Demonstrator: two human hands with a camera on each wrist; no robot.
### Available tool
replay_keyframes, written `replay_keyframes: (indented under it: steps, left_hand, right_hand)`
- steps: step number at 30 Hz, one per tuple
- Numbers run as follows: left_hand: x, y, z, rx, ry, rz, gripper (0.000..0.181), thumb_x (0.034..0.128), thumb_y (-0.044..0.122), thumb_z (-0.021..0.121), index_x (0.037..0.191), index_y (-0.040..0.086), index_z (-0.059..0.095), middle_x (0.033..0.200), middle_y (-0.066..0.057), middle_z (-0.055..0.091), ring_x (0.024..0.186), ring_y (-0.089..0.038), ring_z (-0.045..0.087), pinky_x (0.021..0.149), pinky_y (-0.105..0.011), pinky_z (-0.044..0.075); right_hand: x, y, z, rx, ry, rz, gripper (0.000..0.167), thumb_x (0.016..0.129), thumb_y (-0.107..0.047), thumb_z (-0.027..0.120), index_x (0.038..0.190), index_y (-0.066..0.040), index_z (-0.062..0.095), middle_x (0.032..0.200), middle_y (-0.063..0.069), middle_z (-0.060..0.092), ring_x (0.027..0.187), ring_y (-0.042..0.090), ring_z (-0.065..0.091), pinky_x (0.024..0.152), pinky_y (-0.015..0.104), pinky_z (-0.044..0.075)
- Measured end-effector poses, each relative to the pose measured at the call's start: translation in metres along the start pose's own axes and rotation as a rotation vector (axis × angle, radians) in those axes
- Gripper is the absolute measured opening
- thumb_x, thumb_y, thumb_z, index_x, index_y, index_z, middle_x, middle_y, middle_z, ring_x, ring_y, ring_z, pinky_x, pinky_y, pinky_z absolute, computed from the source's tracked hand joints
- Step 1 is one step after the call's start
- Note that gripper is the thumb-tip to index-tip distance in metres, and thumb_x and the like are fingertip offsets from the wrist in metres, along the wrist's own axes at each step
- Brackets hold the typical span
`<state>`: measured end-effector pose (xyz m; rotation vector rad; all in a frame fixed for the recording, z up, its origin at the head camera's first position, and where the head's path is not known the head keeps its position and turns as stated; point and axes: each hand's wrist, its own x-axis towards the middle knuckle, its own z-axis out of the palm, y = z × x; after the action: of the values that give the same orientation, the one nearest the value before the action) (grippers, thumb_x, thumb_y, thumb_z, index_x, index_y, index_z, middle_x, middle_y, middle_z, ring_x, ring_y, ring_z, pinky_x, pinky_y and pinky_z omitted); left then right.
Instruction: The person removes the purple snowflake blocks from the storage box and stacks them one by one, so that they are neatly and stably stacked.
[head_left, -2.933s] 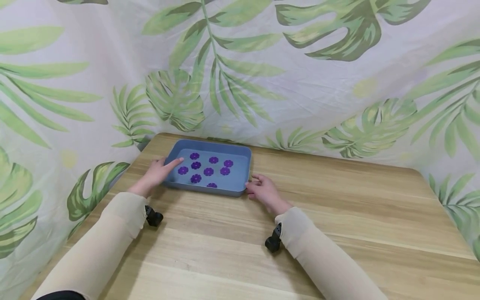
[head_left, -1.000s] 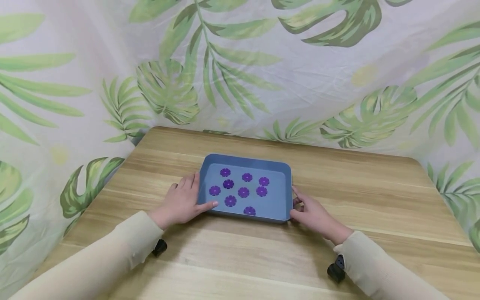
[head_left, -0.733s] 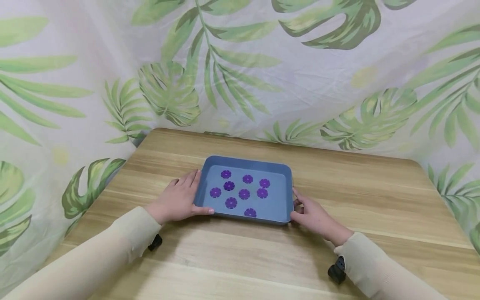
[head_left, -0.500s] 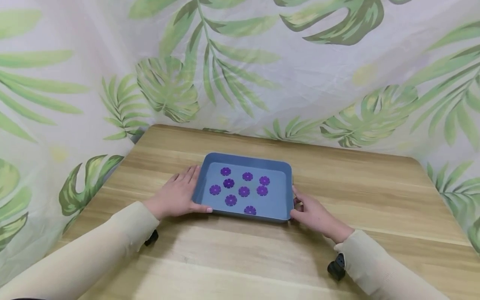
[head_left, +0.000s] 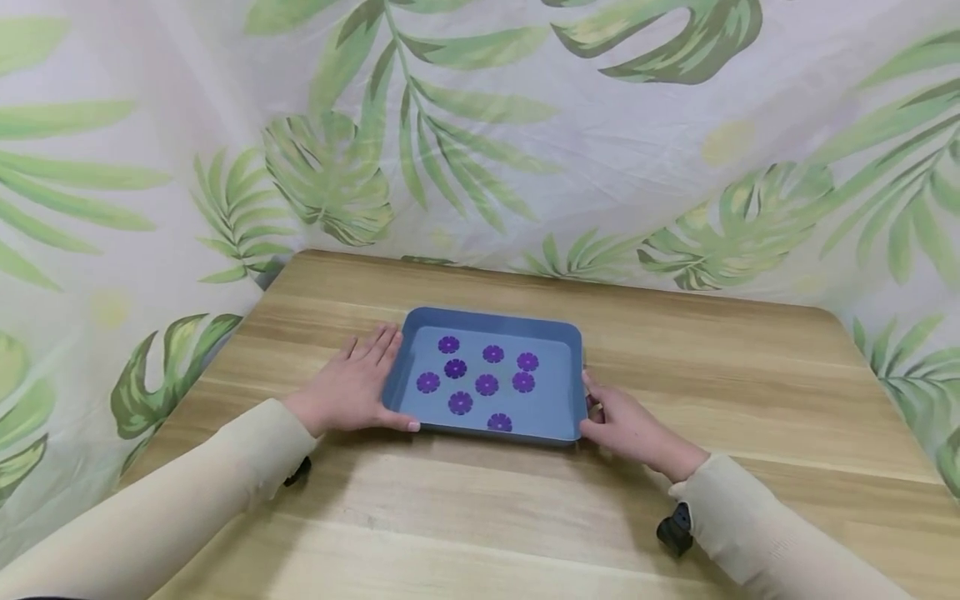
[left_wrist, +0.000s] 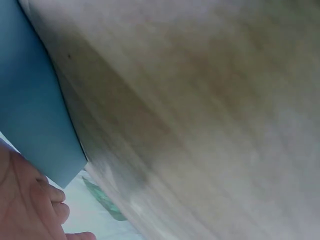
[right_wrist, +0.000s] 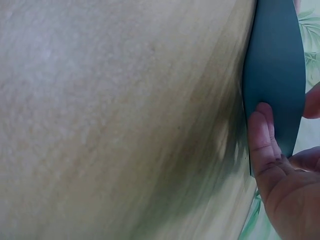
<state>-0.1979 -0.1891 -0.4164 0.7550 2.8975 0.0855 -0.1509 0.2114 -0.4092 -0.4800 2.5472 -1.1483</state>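
A blue rectangular tray (head_left: 551,400) lies on the wooden table, with several purple flower-shaped pieces (head_left: 487,384) spread over its floor. At its left side rests my left hand (head_left: 348,392), fingers straight along the outer wall, thumb stretched along the near rim. My right hand (head_left: 626,425) holds the tray's near right corner, thumb at the corner and fingers on the outer right wall. The right wrist view shows the fingers (right_wrist: 262,135) against the tray's wall (right_wrist: 275,60). In the left wrist view, the left hand (left_wrist: 25,200) is partly cut off beside the tray (left_wrist: 40,100).
The wooden tabletop (head_left: 465,517) extends on every side of the tray. A leaf-patterned cloth (head_left: 480,150) hangs behind it and along the left. Small black wrist cameras (head_left: 675,529) sit under the sleeves.
Both hands have brought the tray from the far left toward me and rightward. Over the last second it has stayed put, while the left thumb has moved off the inside onto the near rim.
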Motion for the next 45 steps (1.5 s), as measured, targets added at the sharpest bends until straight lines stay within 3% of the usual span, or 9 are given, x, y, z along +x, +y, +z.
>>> replay_keyframes:
  steps: [3, 6, 9, 12, 19, 23, 28, 36, 45]
  left_hand:
    - [-0.001, -0.001, 0.0, -0.017, -0.016, -0.009, 0.143, 0.0733, 0.09, 0.062, 0.161, -0.01, 0.008, 0.169, -0.027, 0.006, 0.156, -0.042, 0.005, 0.12, -0.066, 0.011]
    - [0.001, -0.002, 0.0, -0.043, -0.02, 0.001, 0.143, 0.0735, 0.089, 0.062, 0.161, -0.011, 0.008, 0.169, -0.027, 0.004, 0.156, -0.043, 0.004, 0.12, -0.066, 0.012]
    - [0.004, -0.002, 0.0, -0.073, -0.026, 0.022, 0.143, 0.0745, 0.088, 0.063, 0.16, -0.011, 0.008, 0.169, -0.028, 0.003, 0.156, -0.043, 0.003, 0.12, -0.065, 0.013]
    - [0.004, -0.003, 0.0, -0.092, -0.042, 0.032, 0.142, 0.0757, 0.087, 0.064, 0.16, -0.012, 0.007, 0.169, -0.029, 0.002, 0.156, -0.044, 0.003, 0.12, -0.065, 0.013]
    - [0.0, -0.004, -0.001, -0.076, -0.067, 0.05, 0.137, 0.0791, 0.086, 0.061, 0.16, -0.011, 0.008, 0.169, -0.028, 0.002, 0.156, -0.044, 0.003, 0.121, -0.064, 0.012]
    - [-0.001, -0.003, 0.0, -0.084, -0.089, 0.05, 0.138, 0.0789, 0.087, 0.06, 0.161, -0.01, 0.006, 0.169, -0.027, -0.001, 0.156, -0.041, -0.001, 0.122, -0.063, 0.009]
    - [-0.002, -0.002, 0.002, -0.099, -0.081, 0.046, 0.139, 0.0784, 0.086, 0.061, 0.161, -0.01, 0.005, 0.169, -0.027, -0.002, 0.156, -0.041, -0.002, 0.122, -0.062, 0.01]
    - [-0.004, -0.002, 0.004, -0.133, -0.083, 0.033, 0.14, 0.0779, 0.085, 0.064, 0.161, -0.01, 0.002, 0.169, -0.026, -0.004, 0.156, -0.041, -0.003, 0.122, -0.062, 0.009]
    - [-0.006, -0.003, 0.002, -0.12, -0.083, 0.033, 0.14, 0.0782, 0.085, 0.064, 0.161, -0.01, 0.002, 0.169, -0.027, -0.004, 0.156, -0.042, -0.002, 0.122, -0.062, 0.01]
  right_hand:
    - [0.0, -0.002, -0.001, 0.001, -0.004, 0.005, 0.082, 0.088, -0.002, 0.065, 0.154, 0.02, 0.022, 0.102, 0.015, 0.065, 0.075, 0.018, 0.06, 0.06, 0.029, 0.051]
    - [0.0, -0.004, -0.006, -0.012, 0.041, 0.022, 0.078, 0.09, -0.006, 0.066, 0.151, 0.022, 0.027, 0.112, 0.021, 0.065, 0.094, 0.028, 0.067, 0.078, 0.039, 0.058]
    - [0.003, -0.006, -0.012, 0.013, 0.114, 0.038, 0.071, 0.096, -0.01, 0.064, 0.151, 0.02, 0.03, 0.125, 0.027, 0.06, 0.116, 0.039, 0.062, 0.097, 0.05, 0.053]
    - [0.011, -0.009, -0.015, 0.058, 0.164, 0.026, 0.064, 0.101, -0.009, 0.06, 0.152, 0.016, 0.032, 0.132, 0.03, 0.056, 0.122, 0.042, 0.058, 0.103, 0.053, 0.05]
    - [0.036, -0.021, -0.006, -0.024, 0.15, -0.04, 0.053, 0.098, -0.005, 0.062, 0.145, 0.013, 0.047, 0.124, 0.026, 0.064, 0.113, 0.037, 0.065, 0.098, 0.048, 0.054]
    - [0.044, -0.03, 0.007, -0.046, 0.074, -0.071, 0.052, 0.095, -0.004, 0.064, 0.141, 0.014, 0.05, 0.118, 0.023, 0.067, 0.108, 0.034, 0.067, 0.095, 0.045, 0.055]
    - [0.049, -0.043, 0.029, -0.151, -0.038, -0.147, 0.039, 0.091, -0.004, 0.071, 0.127, 0.011, 0.063, 0.104, 0.013, 0.071, 0.095, 0.022, 0.069, 0.087, 0.036, 0.058]
    - [0.059, -0.06, 0.052, -0.333, -0.133, -0.13, 0.028, 0.088, -0.01, 0.081, 0.112, 0.002, 0.074, 0.096, 0.004, 0.073, 0.089, 0.015, 0.067, 0.087, 0.034, 0.057]
    - [0.067, -0.067, 0.058, -0.39, -0.183, -0.101, 0.015, 0.088, -0.005, 0.08, 0.102, -0.003, 0.076, 0.09, 0.001, 0.07, 0.085, 0.015, 0.064, 0.086, 0.036, 0.057]
